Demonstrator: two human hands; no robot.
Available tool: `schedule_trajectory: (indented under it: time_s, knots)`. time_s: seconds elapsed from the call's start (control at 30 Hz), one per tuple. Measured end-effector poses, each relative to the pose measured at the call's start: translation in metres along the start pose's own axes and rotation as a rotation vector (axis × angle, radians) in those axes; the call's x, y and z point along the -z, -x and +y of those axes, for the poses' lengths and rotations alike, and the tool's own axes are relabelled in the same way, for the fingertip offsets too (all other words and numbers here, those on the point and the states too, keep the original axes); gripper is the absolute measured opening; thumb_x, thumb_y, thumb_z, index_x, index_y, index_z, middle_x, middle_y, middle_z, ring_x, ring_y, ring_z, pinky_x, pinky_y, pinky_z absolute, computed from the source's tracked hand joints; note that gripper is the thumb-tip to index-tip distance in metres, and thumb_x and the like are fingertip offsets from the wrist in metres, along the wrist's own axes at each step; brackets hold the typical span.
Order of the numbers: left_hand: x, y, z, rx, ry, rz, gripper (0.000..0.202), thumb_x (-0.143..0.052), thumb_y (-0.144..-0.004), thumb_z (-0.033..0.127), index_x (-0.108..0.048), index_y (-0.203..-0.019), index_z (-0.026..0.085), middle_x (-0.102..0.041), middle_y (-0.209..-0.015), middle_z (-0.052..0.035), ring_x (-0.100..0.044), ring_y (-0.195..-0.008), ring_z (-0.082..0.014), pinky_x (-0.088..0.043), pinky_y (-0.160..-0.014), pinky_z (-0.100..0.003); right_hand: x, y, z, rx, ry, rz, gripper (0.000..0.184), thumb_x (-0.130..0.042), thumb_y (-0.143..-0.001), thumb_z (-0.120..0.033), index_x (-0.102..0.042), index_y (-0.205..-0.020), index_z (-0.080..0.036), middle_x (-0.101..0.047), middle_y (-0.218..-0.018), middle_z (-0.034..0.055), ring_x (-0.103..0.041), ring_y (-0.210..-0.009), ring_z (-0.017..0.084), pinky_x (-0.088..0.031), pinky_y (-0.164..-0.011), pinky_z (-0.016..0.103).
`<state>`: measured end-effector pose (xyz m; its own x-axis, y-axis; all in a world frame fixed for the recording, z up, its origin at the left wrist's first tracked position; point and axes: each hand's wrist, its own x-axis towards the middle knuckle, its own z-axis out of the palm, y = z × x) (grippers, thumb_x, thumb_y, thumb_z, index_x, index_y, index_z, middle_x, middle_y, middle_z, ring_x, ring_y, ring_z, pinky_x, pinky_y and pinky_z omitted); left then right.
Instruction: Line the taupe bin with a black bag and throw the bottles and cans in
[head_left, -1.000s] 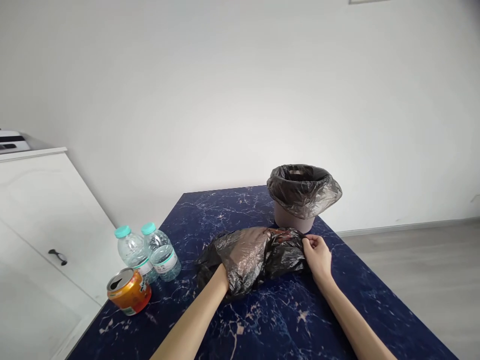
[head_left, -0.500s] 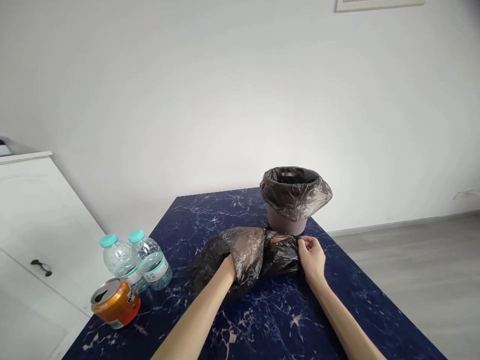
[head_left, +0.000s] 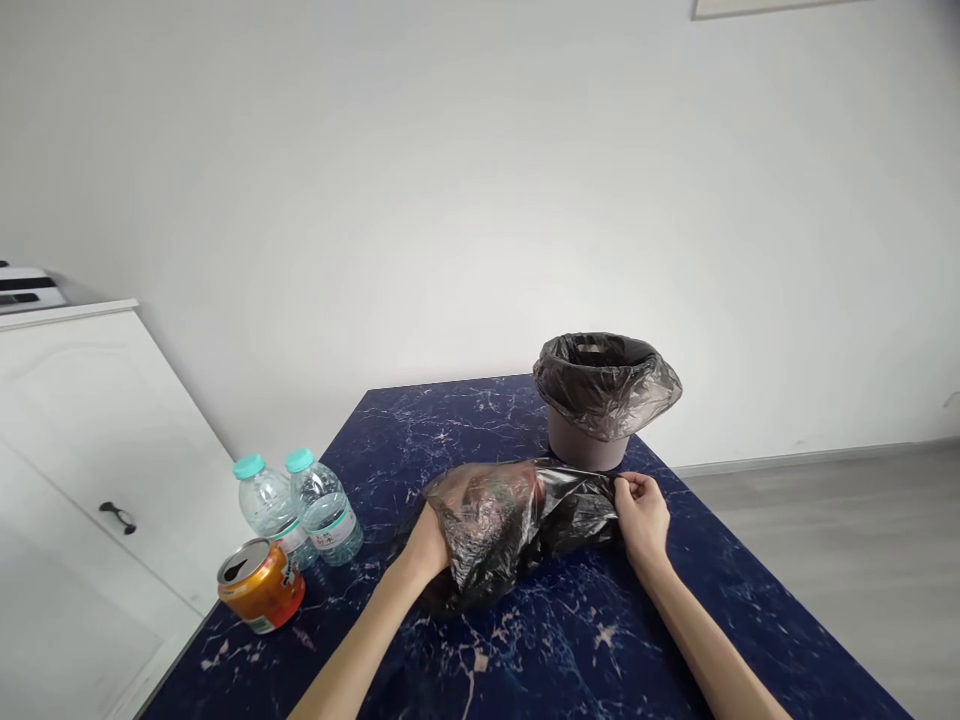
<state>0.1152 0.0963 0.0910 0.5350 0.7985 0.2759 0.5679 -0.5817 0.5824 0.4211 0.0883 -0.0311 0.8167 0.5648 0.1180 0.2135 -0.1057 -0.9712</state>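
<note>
A crumpled black plastic bag (head_left: 525,520) lies on the dark blue marbled table (head_left: 585,640). My left hand (head_left: 429,545) is pushed into the bag's open left end; its fingers are hidden by the plastic. My right hand (head_left: 639,515) pinches the bag's right end, fingers closed on the plastic. Something reddish shows faintly through the bag.
A small grey bin (head_left: 600,405) lined with a black bag stands just behind the bag, near the table's far right edge. Two water bottles (head_left: 300,505) with teal caps and an opened orange can (head_left: 259,585) sit at the table's left edge. A white cabinet (head_left: 82,450) stands left.
My left hand has drawn back a little toward me inside the bag, and the bag has bunched up and lifted around it. My right hand keeps its pinch on the right end.
</note>
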Motion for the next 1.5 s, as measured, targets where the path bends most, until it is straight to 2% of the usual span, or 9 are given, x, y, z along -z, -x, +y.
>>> schedule_trajectory:
  time_s: [0.13,0.33,0.5,0.77,0.93,1.1,1.2,1.33,1.5]
  knots:
    - [0.043,0.044,-0.015,0.104,-0.019,0.13,0.057,-0.073,-0.094,0.041,-0.058,-0.146,0.024,-0.069,-0.146,-0.0142,-0.066,-0.135,-0.0349,-0.055,-0.112,-0.053,-0.001,0.0,0.003,0.012,0.005,0.001,0.028,-0.058,-0.078,-0.045,-0.068,-0.09,-0.023,-0.075,-0.077,0.0064,-0.068,-0.078,0.028,-0.046,-0.073,0.036]
    - [0.111,0.117,-0.027,0.406,-0.266,0.314,0.063,-0.076,-0.085,0.061,-0.058,-0.138,0.032,-0.075,-0.134,-0.0068,-0.077,-0.115,-0.0327,-0.064,-0.087,-0.039,-0.003,0.002,0.007,0.041,0.037,-0.028,0.028,-0.058,-0.079,-0.046,-0.068,-0.092,-0.023,-0.076,-0.08,0.0066,-0.069,-0.079,0.029,-0.046,-0.074,0.037]
    - [0.14,0.153,-0.02,0.337,-0.518,0.287,0.054,-0.075,-0.085,0.059,-0.06,-0.134,0.04,-0.077,-0.127,-0.0014,-0.078,-0.099,-0.0294,-0.062,-0.074,-0.034,-0.002,0.003,0.009,0.05,0.052,-0.042,0.031,-0.059,-0.078,-0.047,-0.069,-0.093,-0.022,-0.076,-0.082,0.008,-0.069,-0.079,0.029,-0.047,-0.074,0.038]
    - [0.149,0.142,-0.009,0.352,-0.65,0.091,0.037,-0.064,-0.085,0.037,-0.068,-0.121,0.034,-0.077,-0.126,-0.0031,-0.078,-0.098,-0.031,-0.055,-0.07,-0.035,0.0,0.005,0.007,0.037,0.068,-0.049,0.032,-0.057,-0.074,-0.049,-0.067,-0.089,-0.023,-0.076,-0.081,0.0085,-0.068,-0.077,0.03,-0.046,-0.074,0.039]
    - [0.146,0.131,-0.013,0.412,-0.72,-0.015,0.058,-0.064,-0.079,0.024,-0.062,-0.136,0.03,-0.079,-0.128,-0.0066,-0.075,-0.112,-0.0366,-0.055,-0.079,-0.039,0.001,0.005,0.006,0.033,0.081,-0.052,0.031,-0.056,-0.074,-0.049,-0.067,-0.09,-0.024,-0.076,-0.082,0.0082,-0.069,-0.079,0.03,-0.046,-0.075,0.039]
    - [0.145,0.127,-0.019,0.432,-0.763,-0.034,0.064,-0.064,-0.078,0.022,-0.063,-0.141,0.029,-0.08,-0.126,-0.0078,-0.078,-0.104,-0.0371,-0.055,-0.076,-0.039,0.0,0.004,0.008,0.041,0.085,-0.061,0.032,-0.057,-0.076,-0.049,-0.068,-0.091,-0.023,-0.076,-0.083,0.0079,-0.069,-0.079,0.03,-0.046,-0.075,0.039]
    - [0.146,0.13,-0.017,0.394,-0.77,0.037,0.06,-0.07,-0.079,0.033,-0.066,-0.139,0.03,-0.078,-0.132,-0.007,-0.077,-0.107,-0.0372,-0.057,-0.079,-0.041,0.0,0.003,0.01,0.042,0.085,-0.064,0.032,-0.058,-0.077,-0.048,-0.069,-0.093,-0.023,-0.077,-0.084,0.0083,-0.069,-0.08,0.03,-0.046,-0.076,0.039]
    - [0.151,0.139,0.005,0.179,-0.764,0.332,0.033,-0.057,-0.097,0.057,-0.077,-0.112,0.035,-0.077,-0.13,0.0007,-0.076,-0.107,-0.0313,-0.057,-0.081,-0.039,0.0,0.003,0.011,0.047,0.086,-0.065,0.032,-0.058,-0.078,-0.048,-0.069,-0.094,-0.023,-0.077,-0.085,0.0081,-0.07,-0.081,0.03,-0.046,-0.076,0.038]
    - [0.146,0.144,0.031,-0.071,-0.716,0.49,0.038,-0.053,-0.105,0.054,-0.076,-0.086,0.031,-0.08,-0.109,0.0017,-0.075,-0.098,-0.0227,-0.055,-0.085,-0.033,0.001,0.003,0.009,0.043,0.092,-0.06,0.032,-0.057,-0.077,-0.048,-0.069,-0.092,-0.023,-0.076,-0.084,0.0076,-0.069,-0.079,0.029,-0.046,-0.076,0.038]
